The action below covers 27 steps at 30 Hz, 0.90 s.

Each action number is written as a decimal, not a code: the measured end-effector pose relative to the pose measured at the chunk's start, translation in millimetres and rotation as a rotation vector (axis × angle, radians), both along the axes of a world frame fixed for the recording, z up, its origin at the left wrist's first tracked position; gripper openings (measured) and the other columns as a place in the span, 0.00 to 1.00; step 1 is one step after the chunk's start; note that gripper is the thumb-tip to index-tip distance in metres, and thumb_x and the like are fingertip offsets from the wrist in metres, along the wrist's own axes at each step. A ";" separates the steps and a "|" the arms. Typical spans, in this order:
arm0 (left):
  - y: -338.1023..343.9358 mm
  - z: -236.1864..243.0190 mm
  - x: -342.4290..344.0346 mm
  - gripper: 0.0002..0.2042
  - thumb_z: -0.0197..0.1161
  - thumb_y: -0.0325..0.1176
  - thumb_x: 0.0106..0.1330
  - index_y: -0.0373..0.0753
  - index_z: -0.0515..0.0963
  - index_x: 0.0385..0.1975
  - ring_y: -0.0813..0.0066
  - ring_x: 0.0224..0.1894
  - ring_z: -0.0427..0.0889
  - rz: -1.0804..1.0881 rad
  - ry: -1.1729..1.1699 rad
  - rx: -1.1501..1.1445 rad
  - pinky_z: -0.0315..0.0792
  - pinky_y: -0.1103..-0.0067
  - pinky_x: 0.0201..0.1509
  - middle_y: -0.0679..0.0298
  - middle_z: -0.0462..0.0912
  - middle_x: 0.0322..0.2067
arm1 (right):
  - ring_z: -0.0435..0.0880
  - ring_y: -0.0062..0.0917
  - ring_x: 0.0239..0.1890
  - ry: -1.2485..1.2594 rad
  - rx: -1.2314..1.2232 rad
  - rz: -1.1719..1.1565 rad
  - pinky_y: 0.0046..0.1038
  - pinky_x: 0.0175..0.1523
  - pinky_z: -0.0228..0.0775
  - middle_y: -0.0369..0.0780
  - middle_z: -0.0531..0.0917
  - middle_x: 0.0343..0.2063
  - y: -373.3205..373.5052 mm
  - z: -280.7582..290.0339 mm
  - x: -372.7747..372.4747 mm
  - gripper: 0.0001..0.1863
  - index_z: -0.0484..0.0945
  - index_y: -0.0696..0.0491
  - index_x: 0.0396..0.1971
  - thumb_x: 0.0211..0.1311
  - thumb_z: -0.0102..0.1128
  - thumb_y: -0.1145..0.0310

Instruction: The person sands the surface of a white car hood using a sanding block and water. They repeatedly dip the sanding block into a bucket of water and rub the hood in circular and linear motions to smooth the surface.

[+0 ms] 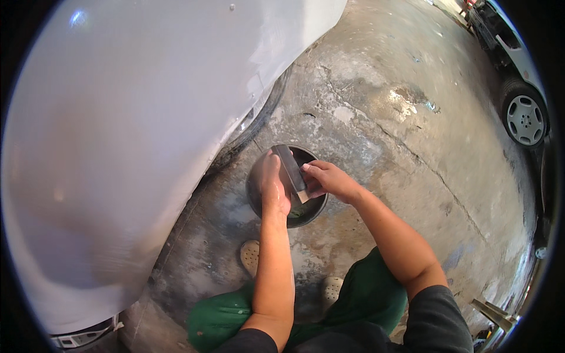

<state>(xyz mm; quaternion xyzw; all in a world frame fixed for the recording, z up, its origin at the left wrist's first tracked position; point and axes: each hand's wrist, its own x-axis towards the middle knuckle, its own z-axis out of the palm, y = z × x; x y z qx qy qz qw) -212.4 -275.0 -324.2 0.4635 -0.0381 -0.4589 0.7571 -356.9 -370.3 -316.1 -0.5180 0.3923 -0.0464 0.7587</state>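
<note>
A dark, oblong sanding block [290, 167] with a tan lower end is held between my two hands, above a round black bucket [255, 200]. My left hand [275, 187] looks wet and grips the block along its left side. From the right, my right hand [327, 180] closes on the block's edge, thumb on top, and some of its fingers are hidden. Inside the bucket, something greenish [298, 212] shows below the block. It is too small to name.
A large pale grey car body panel [118, 147] fills the left, with a tyre [259, 120] under its edge. Stained, cracked concrete floor [382, 153] spreads to the right. Another car's wheel [525, 120] stands far right. My clogs [250, 257] are close to the bucket.
</note>
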 end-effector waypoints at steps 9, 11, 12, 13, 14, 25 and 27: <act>5.0 5.5 7.7 0.21 0.59 0.42 0.79 0.41 0.71 0.66 0.70 0.63 0.76 0.000 0.027 -0.145 0.70 0.68 0.67 0.61 0.79 0.60 | 0.86 0.25 0.45 -0.049 0.020 0.092 0.29 0.50 0.80 0.42 0.86 0.46 -15.6 10.6 13.0 0.24 0.78 0.62 0.57 0.71 0.67 0.59; 10.0 5.6 13.3 0.21 0.59 0.40 0.79 0.42 0.71 0.67 0.70 0.62 0.76 0.014 0.088 -0.028 0.72 0.67 0.66 0.61 0.79 0.59 | 0.86 0.24 0.44 -0.101 0.109 0.089 0.29 0.50 0.80 0.41 0.86 0.45 -19.4 10.8 16.4 0.22 0.79 0.60 0.56 0.70 0.69 0.61; 12.7 5.2 16.3 0.21 0.59 0.39 0.79 0.42 0.70 0.67 0.71 0.60 0.77 0.009 0.047 -0.041 0.73 0.68 0.63 0.62 0.80 0.58 | 0.86 0.22 0.44 -0.149 0.185 0.056 0.28 0.51 0.80 0.39 0.86 0.44 -20.6 10.8 17.7 0.20 0.80 0.58 0.54 0.70 0.69 0.61; 15.4 4.7 18.9 0.21 0.59 0.37 0.79 0.43 0.70 0.68 0.71 0.58 0.78 0.013 0.029 -0.006 0.75 0.69 0.61 0.62 0.80 0.56 | 0.86 0.21 0.43 -0.197 0.274 0.033 0.27 0.51 0.80 0.37 0.87 0.42 -22.1 10.9 18.4 0.18 0.81 0.56 0.52 0.70 0.70 0.62; 18.0 3.5 21.9 0.21 0.59 0.36 0.79 0.43 0.70 0.69 0.72 0.56 0.80 0.011 -0.001 -0.006 0.76 0.70 0.59 0.62 0.80 0.55 | 0.88 0.23 0.45 -0.219 0.324 -0.038 0.33 0.52 0.83 0.39 0.87 0.43 -22.6 11.3 18.8 0.19 0.78 0.59 0.55 0.71 0.68 0.65; 21.4 -4.5 36.2 0.32 0.56 0.15 0.68 0.44 0.68 0.74 0.58 0.73 0.69 -0.170 -0.731 0.080 0.67 0.68 0.73 0.50 0.65 0.74 | 0.88 0.39 0.49 -0.409 0.492 -0.315 0.47 0.46 0.90 0.54 0.73 0.61 -33.3 16.7 11.8 0.49 0.35 0.63 0.79 0.73 0.62 0.71; 18.2 0.7 19.8 0.36 0.54 0.10 0.64 0.46 0.69 0.74 0.54 0.77 0.64 -0.056 -1.361 0.235 0.68 0.65 0.74 0.49 0.63 0.75 | 0.88 0.39 0.47 -0.425 0.503 -0.367 0.47 0.44 0.90 0.55 0.73 0.61 -35.2 14.9 9.6 0.48 0.37 0.64 0.79 0.73 0.63 0.71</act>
